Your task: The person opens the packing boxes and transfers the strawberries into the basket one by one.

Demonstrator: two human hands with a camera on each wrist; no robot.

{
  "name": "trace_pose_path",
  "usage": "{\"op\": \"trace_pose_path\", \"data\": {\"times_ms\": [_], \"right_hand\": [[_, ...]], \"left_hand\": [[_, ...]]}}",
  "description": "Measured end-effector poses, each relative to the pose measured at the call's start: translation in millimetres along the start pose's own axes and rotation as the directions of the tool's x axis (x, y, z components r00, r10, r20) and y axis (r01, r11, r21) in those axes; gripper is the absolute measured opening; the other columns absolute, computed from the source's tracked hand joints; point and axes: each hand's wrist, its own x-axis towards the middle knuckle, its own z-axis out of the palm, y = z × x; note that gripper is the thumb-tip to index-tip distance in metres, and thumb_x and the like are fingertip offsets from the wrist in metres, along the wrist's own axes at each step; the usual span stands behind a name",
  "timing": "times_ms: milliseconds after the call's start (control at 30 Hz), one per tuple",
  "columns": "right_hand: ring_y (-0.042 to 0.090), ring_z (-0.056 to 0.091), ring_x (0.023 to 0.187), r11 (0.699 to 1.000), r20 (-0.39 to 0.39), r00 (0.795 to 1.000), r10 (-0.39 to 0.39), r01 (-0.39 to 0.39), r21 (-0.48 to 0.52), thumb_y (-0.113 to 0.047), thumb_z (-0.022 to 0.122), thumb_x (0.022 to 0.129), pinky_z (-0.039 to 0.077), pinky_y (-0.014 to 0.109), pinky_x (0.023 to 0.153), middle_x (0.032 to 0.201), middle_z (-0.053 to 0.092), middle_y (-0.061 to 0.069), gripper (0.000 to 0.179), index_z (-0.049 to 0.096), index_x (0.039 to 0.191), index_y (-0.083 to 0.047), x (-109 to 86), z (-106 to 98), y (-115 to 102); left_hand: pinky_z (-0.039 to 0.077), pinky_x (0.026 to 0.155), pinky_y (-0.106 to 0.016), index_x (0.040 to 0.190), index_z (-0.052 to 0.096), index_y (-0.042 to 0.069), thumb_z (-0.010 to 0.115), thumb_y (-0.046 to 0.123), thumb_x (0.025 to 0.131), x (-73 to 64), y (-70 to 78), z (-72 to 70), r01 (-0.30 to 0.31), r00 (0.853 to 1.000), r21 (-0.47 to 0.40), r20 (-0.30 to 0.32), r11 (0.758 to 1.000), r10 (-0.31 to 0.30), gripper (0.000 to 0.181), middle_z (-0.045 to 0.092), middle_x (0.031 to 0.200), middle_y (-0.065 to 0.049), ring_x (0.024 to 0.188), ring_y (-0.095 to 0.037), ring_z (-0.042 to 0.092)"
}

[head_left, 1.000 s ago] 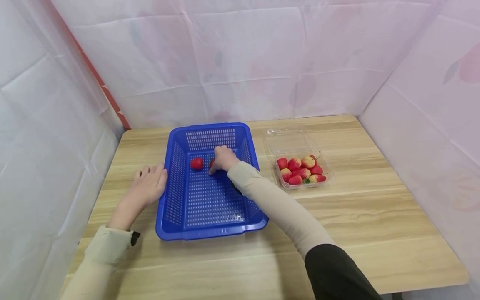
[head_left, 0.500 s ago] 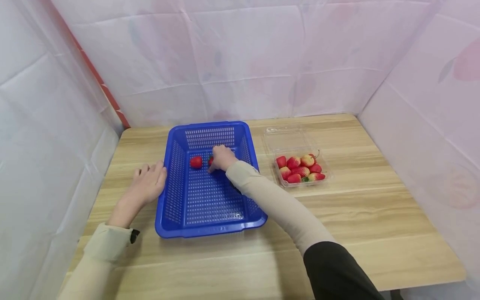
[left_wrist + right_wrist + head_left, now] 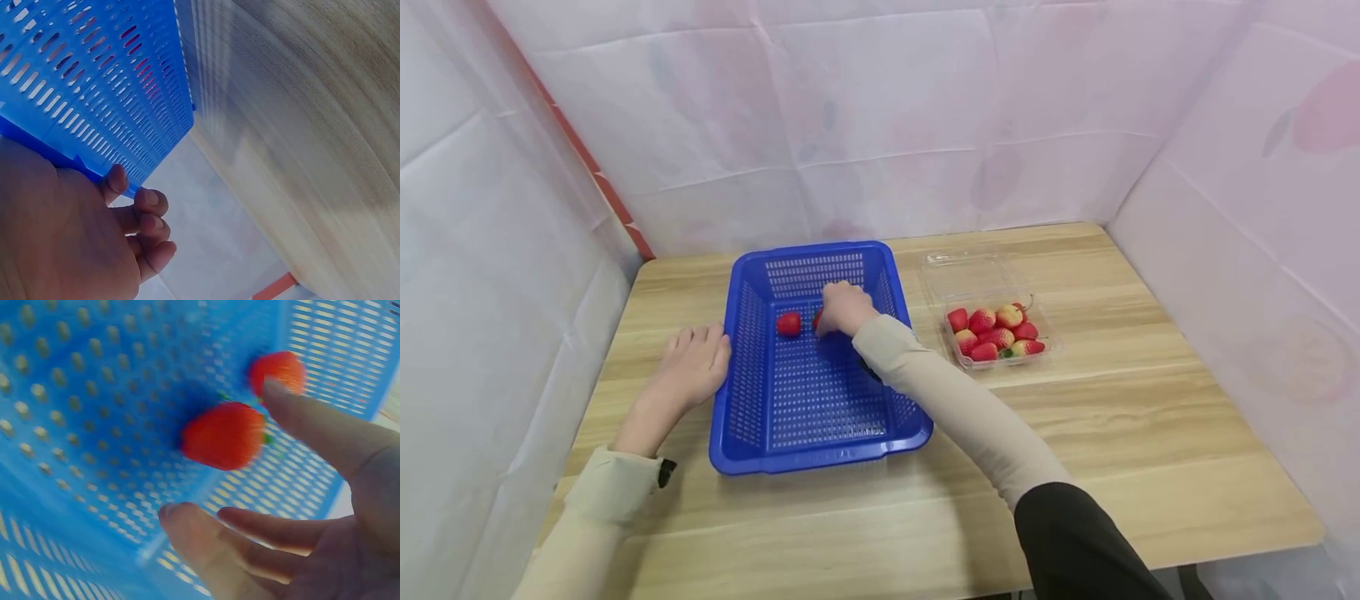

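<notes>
A blue plastic basket (image 3: 820, 462) with slotted walls stands on the table. Beside its left rim is my left hand (image 3: 694, 367); in the left wrist view, the thumb and index finger lightly pinch the basket's edge. My right hand (image 3: 846, 308) reaches down inside the basket, toward its far end. In the right wrist view, its thumb and fingers are spread apart around a red strawberry (image 3: 225, 436), with gaps visible between them and the fruit. Another strawberry (image 3: 788, 324) lies to the left on the basket floor. From the head view, the right hand partly hides the nearer strawberry.
Right of the basket, a clear plastic clamshell box (image 3: 973, 271) lies with its lid open toward the back. Several strawberries (image 3: 996, 337) fill it. Patterned white sheets (image 3: 880, 125) hang behind and at both sides of the wooden table (image 3: 1120, 433).
My right hand has shifted slightly at the nearer strawberry, its fingertip less extended than before. The left hand stays at the basket's rim, and the head view has drifted a little.
</notes>
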Motion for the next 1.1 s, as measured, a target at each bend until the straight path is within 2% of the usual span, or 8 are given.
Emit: {"op": "trace_pose_path", "data": {"times_ms": [300, 500, 600, 700, 800, 900, 1000, 1100], "right_hand": [[0.025, 0.06, 0.088, 0.998, -0.052, 0.998, -0.038, 0.036, -0.046, -0.028, 0.091, 0.07, 0.053, 0.042, 0.068, 0.107, 0.065, 0.007, 0.05, 0.064, 0.108, -0.011, -22.0, -34.0, -12.8], [0.022, 0.056, 0.079, 0.995, -0.128, 0.987, -0.101, 0.097, -0.038, -0.026, 0.088, 0.072, 0.05, 0.041, 0.066, 0.088, 0.058, 0.003, 0.04, 0.058, 0.093, -0.01, -33.8, -54.6, -2.0], [0.019, 0.049, 0.068, 0.989, -0.206, 0.967, -0.146, 0.141, -0.038, -0.013, 0.078, 0.078, 0.044, 0.036, 0.058, 0.074, 0.05, 0.001, 0.024, 0.054, 0.08, -0.01, -39.2, -63.4, 14.3], [0.017, 0.04, 0.06, 0.979, -0.276, 0.942, -0.193, 0.202, 0.005, 0.0, 0.066, 0.076, 0.036, 0.032, 0.053, 0.068, 0.043, 0.001, 0.016, 0.052, 0.073, -0.008, -44.5, -70.1, 37.7], [0.02, 0.042, 0.06, 0.968, -0.341, 0.913, -0.225, 0.251, 0.032, 0.003, 0.063, 0.074, 0.038, 0.035, 0.055, 0.069, 0.048, 0.005, 0.007, 0.059, 0.078, -0.001, -51.3, -74.6, 65.1], [0.028, 0.055, 0.072, 0.964, -0.39, 0.887, -0.248, 0.266, -0.007, 0.001, 0.061, 0.075, 0.046, 0.042, 0.067, 0.08, 0.061, 0.013, 0.017, 0.066, 0.091, 0.004, -59.1, -76.8, 93.9], [0.033, 0.061, 0.089, 0.966, -0.393, 0.886, -0.247, 0.257, -0.027, 0.0, 0.06, 0.077, 0.049, 0.047, 0.08, 0.095, 0.066, 0.017, 0.024, 0.068, 0.099, 0.003, -66.0, -76.2, 121.3], [0.035, 0.061, 0.095, 0.962, -0.367, 0.893, -0.26, 0.274, -0.014, 0.002, 0.058, 0.079, 0.048, 0.049, 0.085, 0.101, 0.066, 0.018, 0.024, 0.068, 0.101, 0.002, -70.7, -72.0, 146.1]], "left_hand": [[0.033, 0.077, -0.05, 0.107, 0.045, 0.001, 0.021, 0.025, 0.107, -1.1, -0.7, -1.1, -0.027, 0.998, 0.033, -0.047, 0.999, 0.029, 0.034, 0.05, 0.105, -0.022, 0.095, -0.04, 0.041], [0.034, 0.076, -0.047, 0.102, 0.046, 0.0, 0.024, 0.024, 0.106, 0.8, 0.5, 0.1, -0.051, 0.996, 0.055, -0.066, 0.997, 0.054, 0.033, 0.048, 0.1, -0.019, 0.096, -0.038, 0.041], [0.035, 0.074, -0.046, 0.101, 0.046, -0.002, 0.025, 0.023, 0.106, 2.4, 2.8, -0.7, -0.061, 0.995, 0.073, -0.068, 0.995, 0.066, 0.033, 0.047, 0.097, -0.018, 0.094, -0.037, 0.042], [0.035, 0.074, -0.046, 0.101, 0.047, -0.003, 0.026, 0.023, 0.106, 2.8, 5.0, -1.9, -0.058, 0.996, 0.078, -0.058, 0.995, 0.063, 0.034, 0.047, 0.096, -0.018, 0.093, -0.037, 0.042], [0.035, 0.075, -0.046, 0.101, 0.047, -0.003, 0.026, 0.023, 0.106, 2.8, 6.6, -2.0, -0.054, 0.997, 0.076, -0.051, 0.996, 0.058, 0.034, 0.047, 0.095, -0.018, 0.093, -0.037, 0.042], [0.035, 0.077, -0.047, 0.101, 0.047, -0.003, 0.025, 0.023, 0.106, 2.3, 6.8, -0.8, -0.058, 0.997, 0.07, -0.049, 0.996, 0.061, 0.034, 0.047, 0.095, -0.018, 0.093, -0.037, 0.041], [0.035, 0.078, -0.048, 0.1, 0.046, -0.003, 0.025, 0.022, 0.106, 0.7, 5.8, 0.6, -0.052, 0.997, 0.069, -0.051, 0.996, 0.056, 0.033, 0.047, 0.095, -0.018, 0.094, -0.037, 0.041], [0.035, 0.078, -0.047, 0.1, 0.046, -0.003, 0.025, 0.022, 0.106, -0.3, 5.2, 1.1, -0.046, 0.997, 0.068, -0.051, 0.997, 0.05, 0.033, 0.047, 0.095, -0.018, 0.094, -0.037, 0.041]]}}
